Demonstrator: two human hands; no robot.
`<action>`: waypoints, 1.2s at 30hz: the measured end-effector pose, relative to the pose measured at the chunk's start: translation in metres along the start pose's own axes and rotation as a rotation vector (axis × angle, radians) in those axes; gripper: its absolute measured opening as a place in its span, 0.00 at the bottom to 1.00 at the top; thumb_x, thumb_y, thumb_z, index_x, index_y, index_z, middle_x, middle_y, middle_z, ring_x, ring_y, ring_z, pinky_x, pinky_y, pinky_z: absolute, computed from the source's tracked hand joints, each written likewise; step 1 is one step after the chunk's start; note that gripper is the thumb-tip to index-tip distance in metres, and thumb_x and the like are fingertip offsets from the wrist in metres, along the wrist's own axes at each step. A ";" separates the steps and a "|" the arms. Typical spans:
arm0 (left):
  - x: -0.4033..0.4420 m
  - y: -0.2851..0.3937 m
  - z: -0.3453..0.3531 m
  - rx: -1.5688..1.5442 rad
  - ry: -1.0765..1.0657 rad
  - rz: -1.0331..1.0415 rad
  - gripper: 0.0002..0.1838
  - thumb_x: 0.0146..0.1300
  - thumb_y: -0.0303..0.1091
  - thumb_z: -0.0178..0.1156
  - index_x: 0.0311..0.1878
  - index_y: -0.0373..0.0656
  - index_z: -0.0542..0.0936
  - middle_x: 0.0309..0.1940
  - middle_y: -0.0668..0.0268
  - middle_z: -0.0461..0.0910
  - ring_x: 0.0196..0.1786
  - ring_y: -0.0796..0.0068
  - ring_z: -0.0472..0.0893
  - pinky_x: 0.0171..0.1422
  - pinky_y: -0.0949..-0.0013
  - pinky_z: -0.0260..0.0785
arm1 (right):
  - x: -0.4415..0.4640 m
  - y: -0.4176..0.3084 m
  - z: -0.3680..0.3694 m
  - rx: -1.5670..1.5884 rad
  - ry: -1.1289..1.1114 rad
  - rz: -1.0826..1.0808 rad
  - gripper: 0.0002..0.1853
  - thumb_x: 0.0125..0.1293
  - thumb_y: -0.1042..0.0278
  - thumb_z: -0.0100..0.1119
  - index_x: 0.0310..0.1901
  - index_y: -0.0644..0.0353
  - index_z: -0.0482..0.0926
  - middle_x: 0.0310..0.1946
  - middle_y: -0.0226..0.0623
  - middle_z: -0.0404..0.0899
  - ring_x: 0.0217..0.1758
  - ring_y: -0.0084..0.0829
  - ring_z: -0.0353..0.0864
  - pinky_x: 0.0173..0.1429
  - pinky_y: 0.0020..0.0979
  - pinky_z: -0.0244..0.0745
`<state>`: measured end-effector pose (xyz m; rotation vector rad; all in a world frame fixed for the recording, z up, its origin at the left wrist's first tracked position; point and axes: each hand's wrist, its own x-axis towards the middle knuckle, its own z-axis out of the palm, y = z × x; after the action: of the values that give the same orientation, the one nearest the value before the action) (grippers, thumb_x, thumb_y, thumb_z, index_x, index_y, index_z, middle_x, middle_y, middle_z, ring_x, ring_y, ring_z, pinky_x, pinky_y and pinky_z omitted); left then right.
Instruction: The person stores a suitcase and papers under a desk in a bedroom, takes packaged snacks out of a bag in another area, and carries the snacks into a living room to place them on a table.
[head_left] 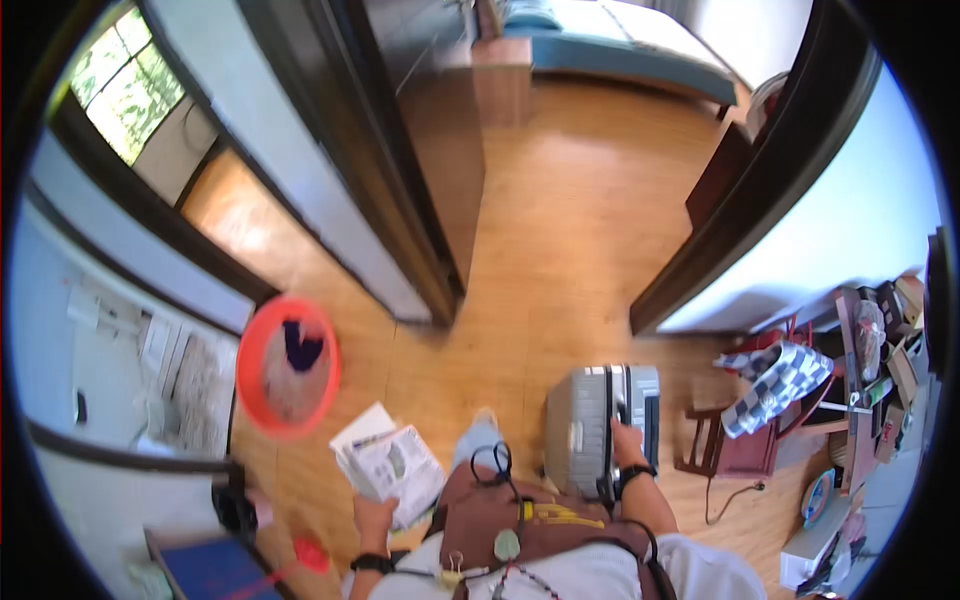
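Papers or thin booklets (397, 462), white with a printed picture on the top one, are held in my left hand (375, 520), its fingers closed on their near edge. My right hand (628, 445) is wrapped around the handle of an upright silver-grey suitcase (580, 430), which stands on the floor at my right side. A dark band circles each wrist. A brown bag (480, 515) with cords hangs across my front, between the two hands.
An orange-red basin (248, 385) with a dark cloth inside stands at the left. Ahead, a doorway opens to a bed (630, 65) and bedside cabinet (503, 85). On the right are a chair (745, 445) with checked cloth (780, 380) and cluttered shelves (855, 400).
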<state>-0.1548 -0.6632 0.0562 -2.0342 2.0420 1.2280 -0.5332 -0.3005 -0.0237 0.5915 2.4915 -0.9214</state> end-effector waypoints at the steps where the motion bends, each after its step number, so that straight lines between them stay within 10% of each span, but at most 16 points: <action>1: 0.018 0.038 0.003 0.166 0.060 -0.007 0.34 0.35 0.36 0.71 0.47 0.30 0.69 0.41 0.46 0.79 0.46 0.50 0.79 0.52 0.59 0.70 | 0.024 0.011 0.015 0.185 0.042 0.013 0.26 0.53 0.52 0.61 0.33 0.76 0.78 0.30 0.58 0.80 0.36 0.47 0.81 0.37 0.41 0.71; 3: 0.060 0.078 -0.004 0.119 -0.032 -0.047 0.34 0.35 0.37 0.71 0.47 0.30 0.69 0.42 0.46 0.78 0.47 0.50 0.79 0.53 0.58 0.69 | 0.045 0.005 -0.003 -0.250 -0.096 -0.189 0.27 0.54 0.51 0.59 0.36 0.77 0.78 0.31 0.60 0.79 0.41 0.52 0.80 0.42 0.44 0.72; 9: 0.146 0.186 0.011 0.339 -0.164 0.122 0.36 0.34 0.38 0.71 0.49 0.35 0.68 0.44 0.48 0.78 0.48 0.49 0.78 0.53 0.58 0.69 | 0.058 -0.052 0.020 0.032 0.109 0.262 0.28 0.55 0.50 0.59 0.35 0.78 0.78 0.33 0.61 0.79 0.41 0.54 0.80 0.43 0.43 0.74; 11: 0.158 0.219 0.029 0.402 -0.204 0.233 0.34 0.35 0.35 0.70 0.50 0.35 0.72 0.42 0.49 0.80 0.46 0.52 0.80 0.51 0.60 0.71 | 0.069 -0.049 0.027 0.058 0.165 0.186 0.21 0.55 0.57 0.59 0.30 0.74 0.78 0.21 0.44 0.78 0.26 0.36 0.78 0.30 0.38 0.69; 18: 0.188 0.330 0.105 0.142 -0.701 0.450 0.26 0.37 0.33 0.69 0.46 0.38 0.78 0.39 0.52 0.82 0.43 0.57 0.82 0.49 0.63 0.73 | 0.083 -0.087 0.038 0.197 0.168 0.382 0.23 0.56 0.54 0.60 0.33 0.74 0.77 0.21 0.46 0.77 0.21 0.40 0.77 0.19 0.40 0.68; 19: 0.185 0.347 0.112 0.205 -0.736 0.523 0.29 0.37 0.35 0.70 0.47 0.37 0.76 0.39 0.52 0.81 0.44 0.55 0.81 0.49 0.61 0.72 | 0.090 -0.086 0.042 0.135 0.157 0.424 0.25 0.56 0.53 0.59 0.34 0.76 0.79 0.33 0.61 0.79 0.40 0.55 0.80 0.44 0.45 0.74; 25: 0.158 0.485 0.134 0.747 -0.543 0.762 0.36 0.34 0.44 0.72 0.48 0.41 0.69 0.41 0.50 0.79 0.46 0.49 0.78 0.50 0.55 0.70 | 0.076 -0.133 0.028 0.012 0.140 0.370 0.26 0.57 0.51 0.54 0.35 0.74 0.80 0.34 0.63 0.78 0.42 0.56 0.79 0.48 0.46 0.73; 32: 0.197 0.578 0.175 0.690 -0.477 0.755 0.36 0.34 0.43 0.72 0.48 0.40 0.69 0.42 0.51 0.80 0.47 0.50 0.79 0.52 0.57 0.70 | 0.113 -0.167 0.023 0.034 0.188 0.469 0.27 0.55 0.49 0.55 0.36 0.74 0.80 0.35 0.63 0.78 0.45 0.55 0.79 0.52 0.44 0.73; 36: 0.250 0.633 0.207 0.664 -0.474 0.737 0.35 0.35 0.42 0.71 0.48 0.40 0.69 0.42 0.51 0.79 0.47 0.50 0.79 0.52 0.56 0.70 | 0.152 -0.165 0.053 0.005 0.248 0.466 0.27 0.54 0.51 0.59 0.27 0.78 0.77 0.20 0.53 0.78 0.24 0.44 0.81 0.28 0.41 0.75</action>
<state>-0.8356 -0.8622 0.1040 -0.6532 2.5078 0.7648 -0.7314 -0.4143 -0.0554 1.2882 2.3903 -0.7050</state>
